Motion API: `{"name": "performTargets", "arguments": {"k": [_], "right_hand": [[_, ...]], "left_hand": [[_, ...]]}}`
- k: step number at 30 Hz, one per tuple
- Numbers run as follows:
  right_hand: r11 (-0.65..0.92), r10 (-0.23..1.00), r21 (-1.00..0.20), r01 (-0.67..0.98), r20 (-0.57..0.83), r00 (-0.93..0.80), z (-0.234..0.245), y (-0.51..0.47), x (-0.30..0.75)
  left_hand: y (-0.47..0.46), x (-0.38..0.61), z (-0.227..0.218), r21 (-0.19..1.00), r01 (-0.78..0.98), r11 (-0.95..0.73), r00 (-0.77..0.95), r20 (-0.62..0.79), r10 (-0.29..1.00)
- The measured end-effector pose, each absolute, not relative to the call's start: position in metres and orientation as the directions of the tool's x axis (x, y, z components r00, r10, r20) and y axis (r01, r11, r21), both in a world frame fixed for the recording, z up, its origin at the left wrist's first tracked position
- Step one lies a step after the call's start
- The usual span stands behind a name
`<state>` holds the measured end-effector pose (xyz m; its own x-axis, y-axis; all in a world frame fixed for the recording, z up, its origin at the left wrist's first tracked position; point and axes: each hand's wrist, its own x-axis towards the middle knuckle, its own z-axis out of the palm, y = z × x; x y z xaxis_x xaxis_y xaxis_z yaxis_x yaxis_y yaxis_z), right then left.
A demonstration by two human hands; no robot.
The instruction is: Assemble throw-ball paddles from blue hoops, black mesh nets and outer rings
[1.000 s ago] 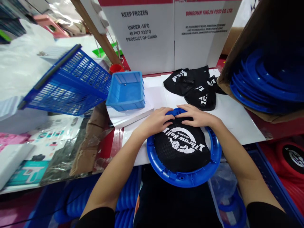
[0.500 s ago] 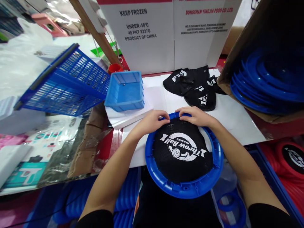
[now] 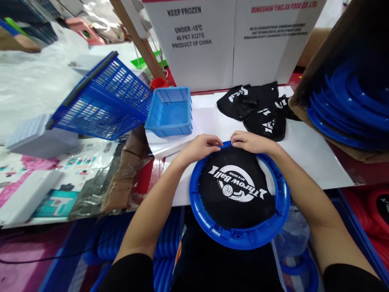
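Left hand (image 3: 203,148) and right hand (image 3: 249,142), loosely curled, are gripping the ring (image 3: 240,239) at its far edge and should be keeping the cloth (image 3: 231,215) evenly spread.

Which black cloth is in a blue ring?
The cloth nearest the person, with the left hand and right hand at its ring. The other cloths lie piled beyond it, no ring around them.

Head-height view, forward and down
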<state>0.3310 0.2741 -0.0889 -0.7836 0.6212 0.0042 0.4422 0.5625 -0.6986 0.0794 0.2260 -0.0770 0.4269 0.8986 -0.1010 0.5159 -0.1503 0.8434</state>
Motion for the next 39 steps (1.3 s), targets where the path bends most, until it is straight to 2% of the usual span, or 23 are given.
{"name": "performTargets", "arguments": {"k": [9, 16, 21, 24, 26, 31, 39], "right_hand": [[0.615, 0.637, -0.642, 0.458, 0.062, -0.768, -0.091, 0.265, 0.331], [0.632, 0.567, -0.605, 0.485, -0.065, -0.821, -0.076, 0.279, 0.323], [0.662, 0.593, -0.634, 0.399, 0.118, -0.796, -0.076, 0.261, 0.307], [0.674, 0.56, -0.645, 0.359, 0.13, -0.818, -0.084, 0.253, 0.307], [0.654, 0.563, -0.676, 0.34, 0.135, -0.816, -0.087, 0.253, 0.31], [0.573, 0.608, -0.732, 0.368, 0.078, -0.79, -0.087, 0.26, 0.31], [0.53, 0.668, -0.703, 0.473, 0.003, -0.744, -0.083, 0.259, 0.302]], "left_hand": [[0.222, 0.079, -0.071, 0.759, 0.589, -0.277, 0.499, -0.073, 0.863], [0.228, 0.068, -0.073, 0.787, 0.562, -0.253, 0.556, -0.133, 0.82], [0.224, 0.071, -0.069, 0.682, 0.606, -0.409, 0.607, -0.064, 0.792], [0.221, 0.071, -0.065, 0.616, 0.619, -0.488, 0.636, -0.028, 0.771], [0.22, 0.071, -0.063, 0.615, 0.613, -0.495, 0.637, -0.015, 0.771], [0.221, 0.074, -0.069, 0.656, 0.61, -0.445, 0.605, -0.023, 0.796], [0.22, 0.073, -0.07, 0.511, 0.634, -0.58, 0.667, 0.018, 0.745]]}}
